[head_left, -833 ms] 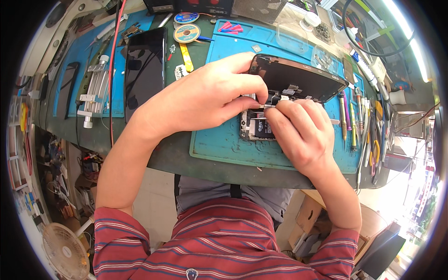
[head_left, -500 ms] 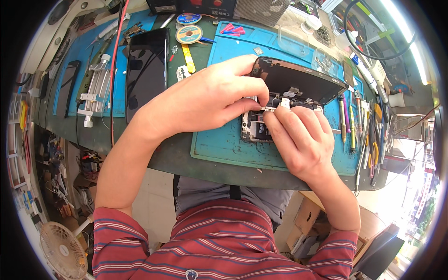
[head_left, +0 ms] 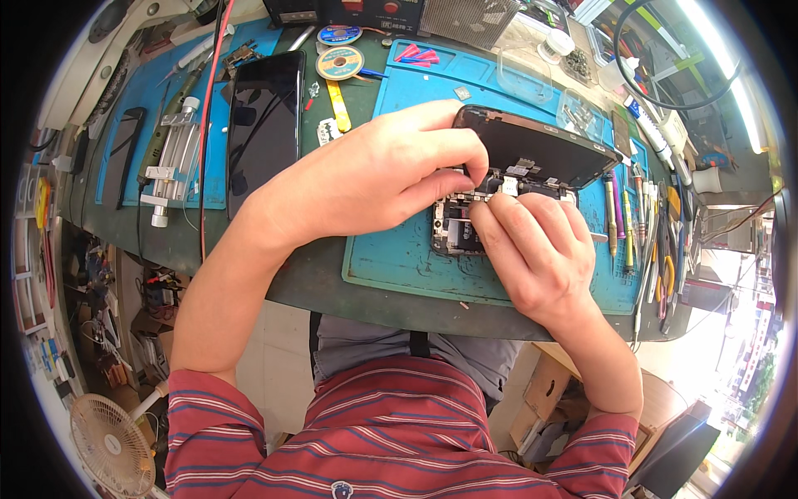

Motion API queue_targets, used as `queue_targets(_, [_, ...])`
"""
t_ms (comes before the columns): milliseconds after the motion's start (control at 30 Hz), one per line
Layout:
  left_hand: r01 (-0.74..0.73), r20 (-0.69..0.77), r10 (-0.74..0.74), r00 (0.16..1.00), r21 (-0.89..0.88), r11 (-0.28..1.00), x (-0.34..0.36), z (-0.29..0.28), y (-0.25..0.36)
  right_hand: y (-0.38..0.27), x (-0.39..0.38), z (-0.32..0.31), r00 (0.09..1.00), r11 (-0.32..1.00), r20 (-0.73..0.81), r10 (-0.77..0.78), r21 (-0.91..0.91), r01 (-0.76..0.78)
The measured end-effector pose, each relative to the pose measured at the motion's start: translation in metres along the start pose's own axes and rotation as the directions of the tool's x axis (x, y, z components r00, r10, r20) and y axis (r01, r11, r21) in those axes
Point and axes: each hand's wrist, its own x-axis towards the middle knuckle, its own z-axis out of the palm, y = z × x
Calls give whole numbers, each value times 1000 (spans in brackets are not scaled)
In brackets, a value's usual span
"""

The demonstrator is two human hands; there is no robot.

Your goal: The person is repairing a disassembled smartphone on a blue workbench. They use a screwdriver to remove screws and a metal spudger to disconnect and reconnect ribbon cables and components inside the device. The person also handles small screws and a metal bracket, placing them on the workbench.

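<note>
The opened phone (head_left: 532, 154) lies on the blue mat (head_left: 407, 270), its screen panel tilted up at the far side and its body flat, nearer the person; the left hand (head_left: 391, 162) has thumb and forefinger curled nearly together at the body's upper left, though whether they pinch anything is too small to tell; the right hand (head_left: 532, 249) bends its fingers close together over the body, tips down, hiding much of its right half; a thin pale rod (head_left: 598, 238) juts past that hand's outer edge, but the grip itself is hidden; the left hand covers the panel's left edge.

Beyond the left wrist lie a razor blade (head_left: 328, 130), a yellow strip (head_left: 338, 106) and a spool (head_left: 339, 62); a dark-screened phone (head_left: 264, 125) sits beside the left forearm, with a red cable (head_left: 204, 137) running between it and a metal clamp (head_left: 177, 158); pink pieces (head_left: 418, 56) and a clear tray (head_left: 525, 79) stand behind the raised panel; screwdrivers (head_left: 618, 212) and orange-handled pliers (head_left: 666, 279) crowd the right side.
</note>
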Motion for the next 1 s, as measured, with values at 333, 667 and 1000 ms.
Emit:
queue_targets(333, [54,47,-53,997,-30,998,1,-5,8,13,-9,-5,969,968,-115,217,151,-199])
queue_targets(667, [-67,-199,52,979,-73,995,6,13,1,16,-9,2,936,923,-45,349,189,-335])
queue_targets(1000, [0,-214,-18,977,-83,997,4,16,1,16,-13,5,920,911,-50,390,168,-377])
